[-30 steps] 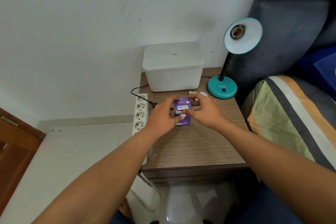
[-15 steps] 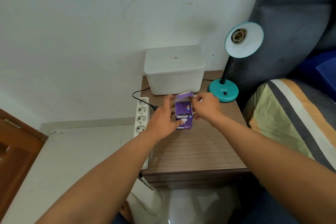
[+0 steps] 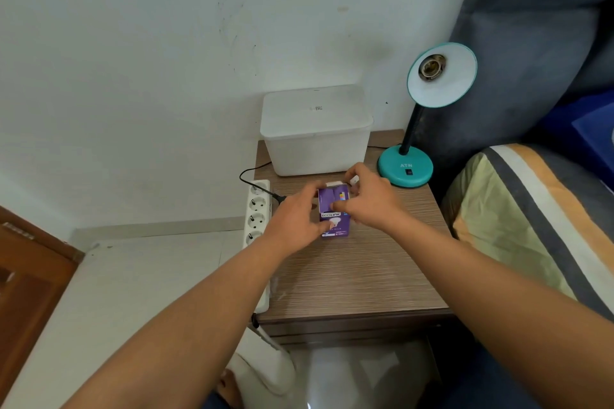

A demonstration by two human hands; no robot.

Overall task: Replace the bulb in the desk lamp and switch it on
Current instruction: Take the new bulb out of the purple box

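Against the white wall, the wooden tabletop (image 3: 349, 276) carries a lidded white bin (image 3: 315, 133), contents hidden, and beside it the teal desk lamp (image 3: 407, 168), its socket (image 3: 432, 67) bare. In front of the bin, the left hand (image 3: 294, 219) clasps the purple bulb box (image 3: 334, 212) while the right hand (image 3: 368, 201) fingers pinch its top flap. The bulb inside is unseen; thin card probably crushes easily, so hold the box's sides lightly.

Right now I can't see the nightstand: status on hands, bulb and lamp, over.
Left hand steadies purple bulb box; right hand works its top flap. Bulb not visible. Lamp socket empty. Nothing in the way.
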